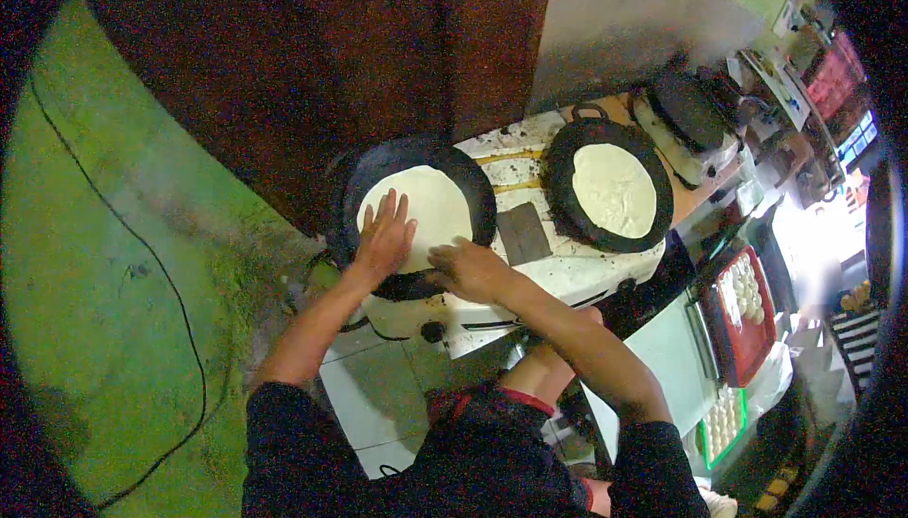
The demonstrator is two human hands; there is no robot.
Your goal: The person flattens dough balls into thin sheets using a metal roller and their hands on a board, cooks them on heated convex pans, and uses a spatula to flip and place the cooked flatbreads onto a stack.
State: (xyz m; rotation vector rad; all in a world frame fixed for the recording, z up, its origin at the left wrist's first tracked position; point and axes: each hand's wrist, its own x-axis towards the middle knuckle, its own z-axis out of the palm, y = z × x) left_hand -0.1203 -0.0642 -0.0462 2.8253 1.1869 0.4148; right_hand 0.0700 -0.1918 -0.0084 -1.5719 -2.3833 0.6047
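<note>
A round white sheet of dough [437, 198] lies in the left black pan on a white stove. My left hand [383, 242] rests on the dough's left part, palm down with fingers spread. At the dough's lower right edge is my right hand [465, 270], its fingers curled inward; whether they pinch the edge is too small to tell. Another round dough sheet [615, 191] lies in the right black pan [562, 198], with neither hand near it.
Between the pans, a dark square plate [524, 233] sits on the stove [511, 294]. Right of it are a red tray [750, 348] and a green-edged tray [742, 428], both holding several dough balls. A black griddle [692, 109] stands at the back right.
</note>
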